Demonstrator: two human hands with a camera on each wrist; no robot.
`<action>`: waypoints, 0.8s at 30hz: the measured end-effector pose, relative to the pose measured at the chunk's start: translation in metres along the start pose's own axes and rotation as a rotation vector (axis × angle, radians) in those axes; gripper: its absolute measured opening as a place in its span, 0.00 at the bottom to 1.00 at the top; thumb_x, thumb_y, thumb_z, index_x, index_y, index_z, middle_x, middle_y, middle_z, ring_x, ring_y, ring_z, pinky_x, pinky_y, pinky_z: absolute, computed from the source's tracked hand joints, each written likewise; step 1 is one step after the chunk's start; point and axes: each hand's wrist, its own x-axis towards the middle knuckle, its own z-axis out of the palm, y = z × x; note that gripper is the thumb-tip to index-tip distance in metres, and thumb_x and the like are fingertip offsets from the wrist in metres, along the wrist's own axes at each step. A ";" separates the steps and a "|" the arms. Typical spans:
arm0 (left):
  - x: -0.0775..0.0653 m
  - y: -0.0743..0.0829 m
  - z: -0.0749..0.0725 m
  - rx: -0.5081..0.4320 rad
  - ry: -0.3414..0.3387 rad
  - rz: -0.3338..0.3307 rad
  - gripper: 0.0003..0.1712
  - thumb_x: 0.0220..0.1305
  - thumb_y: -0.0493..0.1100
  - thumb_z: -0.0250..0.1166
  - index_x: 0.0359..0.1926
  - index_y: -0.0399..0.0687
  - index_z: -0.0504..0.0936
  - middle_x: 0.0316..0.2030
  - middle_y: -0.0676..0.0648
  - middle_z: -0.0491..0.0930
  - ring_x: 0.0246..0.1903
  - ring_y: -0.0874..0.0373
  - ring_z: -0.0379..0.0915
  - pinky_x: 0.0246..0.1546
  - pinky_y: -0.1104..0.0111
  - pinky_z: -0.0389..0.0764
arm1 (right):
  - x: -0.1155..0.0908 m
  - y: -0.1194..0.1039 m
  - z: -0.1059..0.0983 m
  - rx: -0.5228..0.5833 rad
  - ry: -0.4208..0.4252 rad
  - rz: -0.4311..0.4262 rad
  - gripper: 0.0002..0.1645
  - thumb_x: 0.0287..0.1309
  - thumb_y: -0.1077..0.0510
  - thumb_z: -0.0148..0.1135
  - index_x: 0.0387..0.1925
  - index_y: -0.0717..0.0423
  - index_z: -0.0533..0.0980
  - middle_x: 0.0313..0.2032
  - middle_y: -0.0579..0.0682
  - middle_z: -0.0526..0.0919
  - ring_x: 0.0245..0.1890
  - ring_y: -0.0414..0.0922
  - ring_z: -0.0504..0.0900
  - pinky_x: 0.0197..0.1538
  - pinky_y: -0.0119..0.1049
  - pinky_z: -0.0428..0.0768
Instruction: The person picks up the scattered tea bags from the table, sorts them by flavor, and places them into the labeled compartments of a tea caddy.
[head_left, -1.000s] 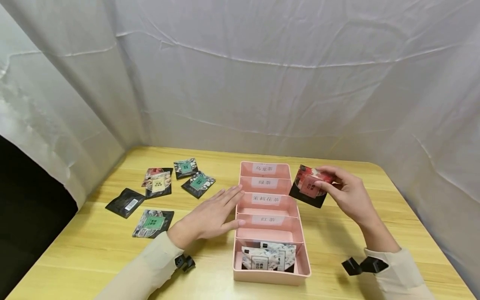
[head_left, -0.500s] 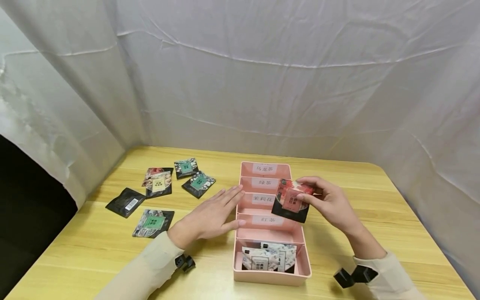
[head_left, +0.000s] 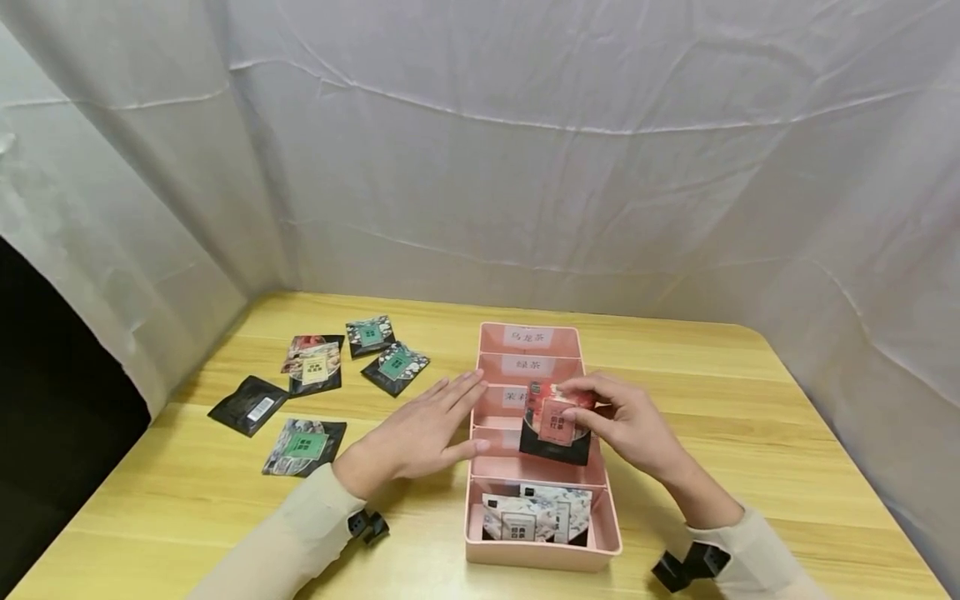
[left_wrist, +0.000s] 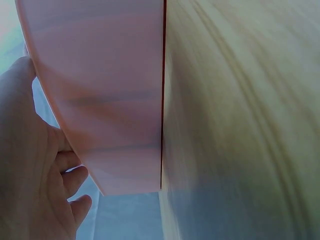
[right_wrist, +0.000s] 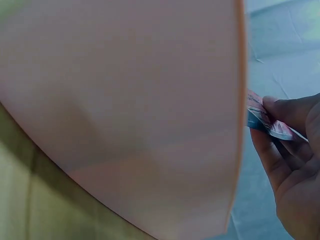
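Between thumb and fingers my right hand [head_left: 630,425] pinches a red and black tea sachet [head_left: 557,427], close over the middle compartments of a pink divided box [head_left: 543,557]. In the right wrist view the sachet [right_wrist: 257,112] shows edge-on past the box wall [right_wrist: 150,100]. My left hand [head_left: 420,429] rests with straight fingers along the box's left rim. The left wrist view has those fingers [left_wrist: 75,180] at the rim of the box wall [left_wrist: 110,90]. White-patterned sachets [head_left: 517,518] lie in the nearest compartment. Paper labels [head_left: 528,365] mark the dividers.
Left of the box, several sachets lie on the wooden table [head_left: 675,358]: green-labelled ones [head_left: 303,447], a yellow-labelled one [head_left: 315,367] overlapping a red one, and a black one [head_left: 248,406] with its barcode side up. A pale curtain [head_left: 525,167] hangs behind and around the table.
My right hand has carried the red sachet leftward and down, from beside the box's right rim to over its compartments. The left hand has stayed at the left rim.
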 end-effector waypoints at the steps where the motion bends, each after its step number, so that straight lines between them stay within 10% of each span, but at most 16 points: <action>1: 0.000 0.000 0.000 0.000 -0.001 -0.001 0.51 0.69 0.75 0.29 0.77 0.43 0.43 0.77 0.44 0.38 0.75 0.54 0.32 0.73 0.61 0.41 | 0.000 0.000 0.002 -0.003 -0.007 -0.006 0.19 0.54 0.69 0.69 0.49 0.56 0.81 0.35 0.46 0.79 0.29 0.38 0.76 0.28 0.31 0.81; 24: -0.001 0.000 0.001 -0.002 0.015 -0.005 0.51 0.69 0.75 0.29 0.77 0.42 0.45 0.77 0.44 0.39 0.75 0.55 0.32 0.73 0.59 0.44 | -0.009 -0.007 0.030 -0.219 -0.170 0.032 0.22 0.55 0.59 0.71 0.54 0.51 0.81 0.46 0.47 0.85 0.37 0.36 0.80 0.40 0.34 0.82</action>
